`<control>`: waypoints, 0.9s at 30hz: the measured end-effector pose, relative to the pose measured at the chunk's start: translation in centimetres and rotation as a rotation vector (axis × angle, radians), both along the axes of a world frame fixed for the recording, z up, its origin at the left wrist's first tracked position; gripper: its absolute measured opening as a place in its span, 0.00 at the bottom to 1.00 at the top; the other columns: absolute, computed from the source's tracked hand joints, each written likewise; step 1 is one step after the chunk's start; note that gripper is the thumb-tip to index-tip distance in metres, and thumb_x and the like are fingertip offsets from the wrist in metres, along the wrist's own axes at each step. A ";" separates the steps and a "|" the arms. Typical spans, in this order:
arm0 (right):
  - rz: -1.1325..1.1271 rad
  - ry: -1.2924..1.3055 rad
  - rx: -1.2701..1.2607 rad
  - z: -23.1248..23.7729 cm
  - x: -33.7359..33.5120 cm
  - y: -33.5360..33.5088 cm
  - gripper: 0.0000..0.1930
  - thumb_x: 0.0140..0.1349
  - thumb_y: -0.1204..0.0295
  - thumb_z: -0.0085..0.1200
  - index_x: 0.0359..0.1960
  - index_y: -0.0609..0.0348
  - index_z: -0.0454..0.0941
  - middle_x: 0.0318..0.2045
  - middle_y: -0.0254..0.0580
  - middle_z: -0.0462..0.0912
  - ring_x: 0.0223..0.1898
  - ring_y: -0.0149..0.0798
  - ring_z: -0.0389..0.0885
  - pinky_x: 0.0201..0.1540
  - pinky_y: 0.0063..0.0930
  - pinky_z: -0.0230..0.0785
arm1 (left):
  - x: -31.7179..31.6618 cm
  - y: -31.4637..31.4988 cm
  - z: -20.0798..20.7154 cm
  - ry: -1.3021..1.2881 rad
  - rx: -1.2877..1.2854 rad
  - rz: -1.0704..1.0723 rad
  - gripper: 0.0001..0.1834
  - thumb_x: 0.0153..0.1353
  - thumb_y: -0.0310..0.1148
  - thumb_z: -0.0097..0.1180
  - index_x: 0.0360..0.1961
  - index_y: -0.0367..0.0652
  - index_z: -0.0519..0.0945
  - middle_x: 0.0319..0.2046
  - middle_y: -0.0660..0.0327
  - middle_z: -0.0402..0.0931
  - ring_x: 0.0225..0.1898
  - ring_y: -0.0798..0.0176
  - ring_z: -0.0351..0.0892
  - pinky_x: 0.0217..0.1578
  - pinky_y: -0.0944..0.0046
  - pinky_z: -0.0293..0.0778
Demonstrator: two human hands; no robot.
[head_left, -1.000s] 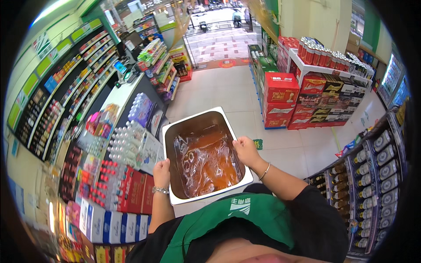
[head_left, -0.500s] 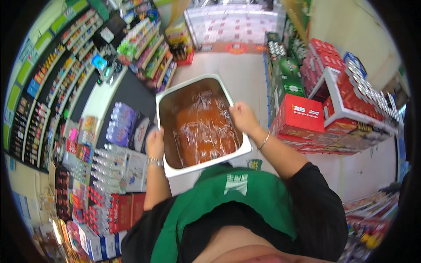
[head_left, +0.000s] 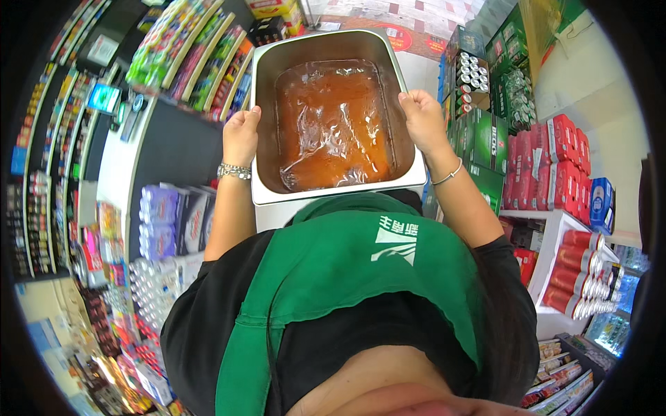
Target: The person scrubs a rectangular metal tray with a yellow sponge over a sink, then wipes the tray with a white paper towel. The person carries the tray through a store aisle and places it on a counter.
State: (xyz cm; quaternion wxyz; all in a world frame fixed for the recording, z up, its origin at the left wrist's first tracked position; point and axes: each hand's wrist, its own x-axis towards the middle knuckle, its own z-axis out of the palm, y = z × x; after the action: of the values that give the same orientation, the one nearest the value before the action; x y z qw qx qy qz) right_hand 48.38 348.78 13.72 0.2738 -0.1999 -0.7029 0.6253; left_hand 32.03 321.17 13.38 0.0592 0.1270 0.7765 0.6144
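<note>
A deep rectangular metal pan (head_left: 333, 46) is held out in front of my body, above the green apron. Inside lies a shiny reddish-brown liquid (head_left: 333, 125), its surface rippled with reflections. My left hand (head_left: 241, 135), with a chain bracelet and beads at the wrist, grips the pan's left rim. On the opposite rim my right hand (head_left: 423, 121) is closed, a thin bangle on that wrist. Both thumbs rest on top of the rim; most of the other fingers are hidden under or behind it.
On the left, a dark counter (head_left: 177, 142) adjoins snack shelves (head_left: 198, 55) and purple bottle packs (head_left: 158, 222). To the right stand green cartons (head_left: 489, 142), red can packs (head_left: 551, 163) and a white shelf (head_left: 544, 243) with cans. A red floor mat (head_left: 416, 41) lies by the doorway ahead.
The shelves and cartons have shifted in view as I moved forward and turned. The pan sits higher in the picture, its tilt changed, with both hands still on its rim.
</note>
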 end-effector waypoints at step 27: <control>0.081 -0.044 0.153 0.8 -74.3 75.5 0.10 0.59 0.71 0.50 0.23 0.61 0.70 0.17 0.32 0.68 0.22 0.27 0.65 0.25 0.25 0.59 | -69.7 72.6 0.7 0.010 0.038 0.153 0.16 0.62 0.36 0.52 0.17 0.47 0.67 0.15 0.77 0.59 0.17 0.82 0.52 0.16 0.76 0.50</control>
State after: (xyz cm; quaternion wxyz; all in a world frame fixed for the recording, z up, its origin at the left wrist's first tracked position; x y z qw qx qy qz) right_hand -25.91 424.28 14.48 0.2474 -0.1633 -0.7620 0.5757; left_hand -37.63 393.78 14.04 0.0056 0.0717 0.7723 0.6311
